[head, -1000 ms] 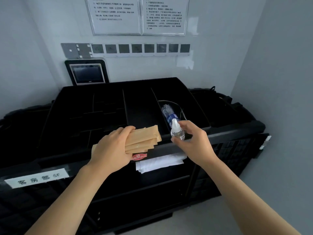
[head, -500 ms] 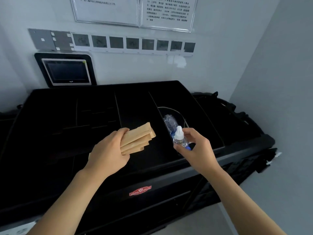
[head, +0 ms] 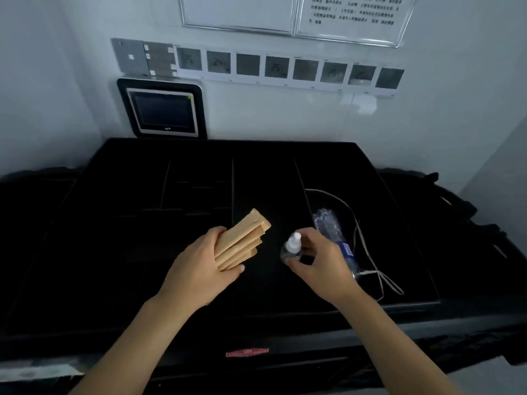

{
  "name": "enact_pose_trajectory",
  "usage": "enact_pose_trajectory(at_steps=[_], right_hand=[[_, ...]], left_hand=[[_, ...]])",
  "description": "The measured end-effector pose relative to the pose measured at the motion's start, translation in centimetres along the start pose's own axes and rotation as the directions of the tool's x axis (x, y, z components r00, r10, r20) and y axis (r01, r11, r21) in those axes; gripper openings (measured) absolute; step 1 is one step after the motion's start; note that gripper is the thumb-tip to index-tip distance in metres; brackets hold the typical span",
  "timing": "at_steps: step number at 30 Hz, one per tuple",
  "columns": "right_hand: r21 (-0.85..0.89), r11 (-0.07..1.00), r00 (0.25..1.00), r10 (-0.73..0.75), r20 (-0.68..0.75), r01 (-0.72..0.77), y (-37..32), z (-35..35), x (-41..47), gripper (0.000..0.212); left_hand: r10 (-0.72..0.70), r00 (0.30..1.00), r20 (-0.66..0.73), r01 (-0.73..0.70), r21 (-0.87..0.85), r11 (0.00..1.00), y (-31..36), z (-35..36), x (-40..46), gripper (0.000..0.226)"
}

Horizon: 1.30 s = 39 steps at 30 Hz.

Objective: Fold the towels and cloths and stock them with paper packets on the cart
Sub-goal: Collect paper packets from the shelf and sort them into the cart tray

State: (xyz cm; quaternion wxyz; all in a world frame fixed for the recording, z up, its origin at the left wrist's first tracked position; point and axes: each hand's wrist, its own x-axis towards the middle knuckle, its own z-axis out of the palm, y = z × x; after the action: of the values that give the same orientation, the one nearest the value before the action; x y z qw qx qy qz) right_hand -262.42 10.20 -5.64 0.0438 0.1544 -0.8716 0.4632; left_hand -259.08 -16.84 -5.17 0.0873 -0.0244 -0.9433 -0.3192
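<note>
My left hand (head: 199, 269) grips a stack of tan paper packets (head: 243, 240), fanned out and pointing up-right over the middle compartment of the black cart (head: 413, 312). My right hand (head: 322, 260) holds a small clear bottle with a white cap (head: 292, 248) over the same middle compartment, just right of the packets. No towels or cloths are visible in this view.
A crumpled plastic water bottle (head: 328, 223) and a thin white cord (head: 368, 246) lie in the cart's right compartment. Small dividers (head: 196, 192) split the left part of the top tray. A wall screen (head: 164, 111) and framed notices (head: 291, 15) hang behind the cart.
Both hands moved forward from the cart's front edge to over the top tray; the view shifted closer and downward, hiding the lower shelf and its white cloth.
</note>
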Motion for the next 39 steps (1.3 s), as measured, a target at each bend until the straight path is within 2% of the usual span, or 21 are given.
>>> enact_pose_trajectory(at_steps=[2,4,7,12,14,17,22,31,39], right_hand=[[0.011,1.0,1.0,0.002,0.012,-0.003,1.1,0.5,0.6,0.026],[0.023,1.0,1.0,0.001,-0.004,-0.001,2.1,0.6,1.1,0.029],[0.02,1.0,1.0,-0.02,-0.006,0.02,3.2,0.2,1.6,0.035],[0.089,0.991,0.993,-0.107,0.049,0.102,3.8,-0.5,1.5,0.027],[0.128,0.984,0.989,-0.132,0.072,0.122,4.0,-0.8,1.4,0.025],[0.101,0.98,0.984,-0.174,0.026,0.171,4.3,-1.4,1.2,0.025],[0.088,0.973,0.977,-0.21,-0.045,0.213,4.3,-2.8,1.6,0.03],[0.131,0.961,0.97,-0.241,-0.03,0.243,2.5,-1.1,3.6,0.03],[0.065,0.971,0.973,-0.23,-0.028,0.231,-0.7,3.2,5.8,0.028]], left_hand=[[-0.062,0.998,-0.001,0.062,-0.043,0.997,1.4,0.5,0.3,0.079],[-0.11,0.994,-0.01,0.109,-0.077,0.991,2.9,1.1,0.8,0.08],[-0.152,0.987,-0.045,0.152,-0.003,0.988,4.3,1.8,1.8,0.08],[-0.204,0.976,-0.08,0.211,0.091,0.973,5.2,2.9,2.9,0.067],[-0.17,0.98,-0.104,0.178,0.07,0.982,5.7,3.4,3.2,0.059],[-0.083,0.986,-0.145,0.084,0.001,0.996,6.7,3.7,3.6,0.049],[0.022,0.984,-0.175,-0.014,0.044,0.999,7.2,3.3,4.0,0.032],[0.009,0.983,-0.183,-0.005,0.02,1.0,4.0,0.7,3.4,0.024],[0.0,0.987,-0.159,-0.004,-0.03,1.0,-1.5,-2.9,3.7,0.025]])
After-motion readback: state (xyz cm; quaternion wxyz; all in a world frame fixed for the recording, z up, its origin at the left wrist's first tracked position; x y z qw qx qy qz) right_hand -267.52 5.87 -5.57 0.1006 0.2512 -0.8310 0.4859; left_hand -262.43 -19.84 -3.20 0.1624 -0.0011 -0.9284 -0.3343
